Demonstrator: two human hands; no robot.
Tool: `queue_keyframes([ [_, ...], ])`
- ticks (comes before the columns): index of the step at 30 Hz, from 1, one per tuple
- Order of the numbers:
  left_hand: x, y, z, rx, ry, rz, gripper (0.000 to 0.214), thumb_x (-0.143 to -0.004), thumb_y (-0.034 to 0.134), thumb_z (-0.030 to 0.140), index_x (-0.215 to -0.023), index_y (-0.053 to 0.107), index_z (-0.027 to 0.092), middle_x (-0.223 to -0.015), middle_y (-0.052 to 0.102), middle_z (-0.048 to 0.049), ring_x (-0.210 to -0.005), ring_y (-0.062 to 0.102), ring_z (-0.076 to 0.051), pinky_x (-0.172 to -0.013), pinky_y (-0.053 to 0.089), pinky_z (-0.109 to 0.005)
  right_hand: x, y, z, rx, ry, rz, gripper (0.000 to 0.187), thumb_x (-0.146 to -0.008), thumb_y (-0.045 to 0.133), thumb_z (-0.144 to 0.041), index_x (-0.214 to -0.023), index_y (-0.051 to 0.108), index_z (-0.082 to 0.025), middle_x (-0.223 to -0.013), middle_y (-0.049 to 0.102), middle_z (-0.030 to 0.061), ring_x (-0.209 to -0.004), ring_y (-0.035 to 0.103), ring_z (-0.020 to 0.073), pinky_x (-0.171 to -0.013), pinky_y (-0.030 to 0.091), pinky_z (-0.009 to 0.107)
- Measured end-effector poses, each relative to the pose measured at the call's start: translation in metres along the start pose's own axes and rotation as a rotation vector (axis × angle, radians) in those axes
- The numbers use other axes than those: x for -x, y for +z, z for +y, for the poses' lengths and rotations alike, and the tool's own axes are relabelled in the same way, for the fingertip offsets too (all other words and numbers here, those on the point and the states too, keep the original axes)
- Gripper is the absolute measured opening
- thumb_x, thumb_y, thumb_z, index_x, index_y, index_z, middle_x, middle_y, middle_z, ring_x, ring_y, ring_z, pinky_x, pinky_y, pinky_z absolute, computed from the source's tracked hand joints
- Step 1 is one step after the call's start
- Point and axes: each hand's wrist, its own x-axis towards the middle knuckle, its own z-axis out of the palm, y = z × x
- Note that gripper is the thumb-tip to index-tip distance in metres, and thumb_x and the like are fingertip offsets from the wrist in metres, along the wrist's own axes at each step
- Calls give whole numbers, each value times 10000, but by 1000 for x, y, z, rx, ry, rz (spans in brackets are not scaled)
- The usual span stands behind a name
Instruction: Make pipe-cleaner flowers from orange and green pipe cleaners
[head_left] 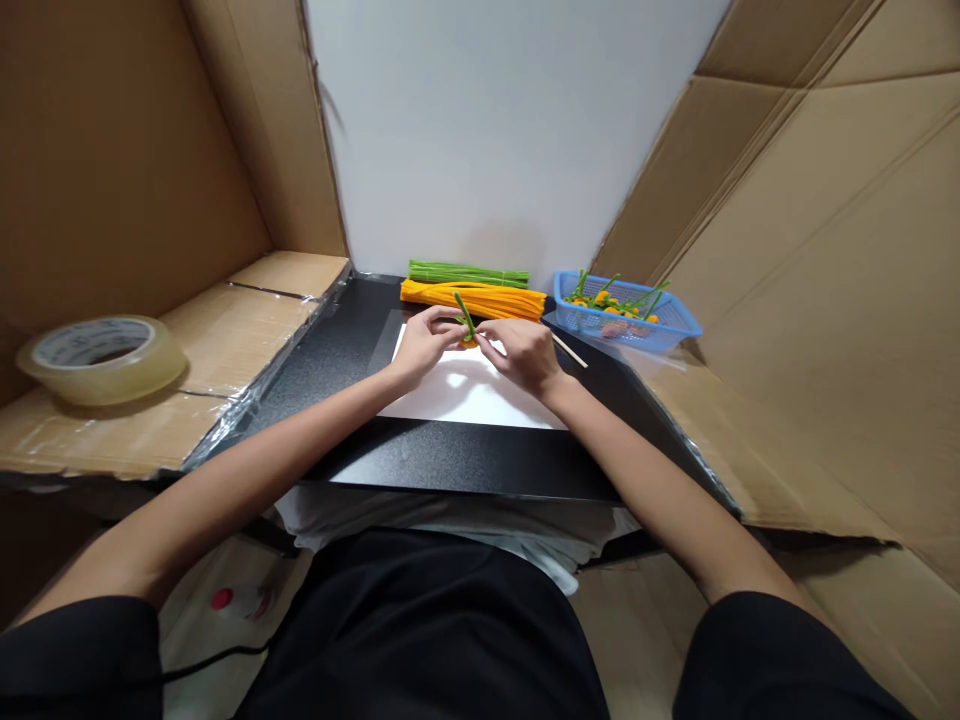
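Above a white sheet (pixel 487 400), my left hand (pixel 426 345) pinches a small pipe-cleaner piece (pixel 466 318) with a green stem pointing up and an orange part low down. The fingers of my right hand (pixel 523 352) close on the same piece from the other side, near its orange base. The fingertips partly hide that base. Just behind my hands lie a bundle of orange pipe cleaners (pixel 480 297) and, farther back, a bundle of green pipe cleaners (pixel 469 272).
A blue plastic basket (pixel 637 340) at the right holds several green and orange pipe-cleaner pieces. A thin pale stick (pixel 570 350) lies right of my right hand. Clear tape (pixel 105 358) rests on cardboard at the left. Cardboard walls (pixel 825 250) flank the black table (pixel 465 460).
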Motion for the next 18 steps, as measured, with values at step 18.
queue_keyframes([
  [18, 5, -4, -4, -278, 291, -88, 392, -775, 789, 299, -1125, 734, 132, -925, 796, -98, -829, 770, -215, -814, 626, -343, -10, 6, -7, -886, 718, -87, 215, -653, 755, -334, -746, 678, -157, -656, 647, 6, -539, 551, 97, -413, 370, 186],
])
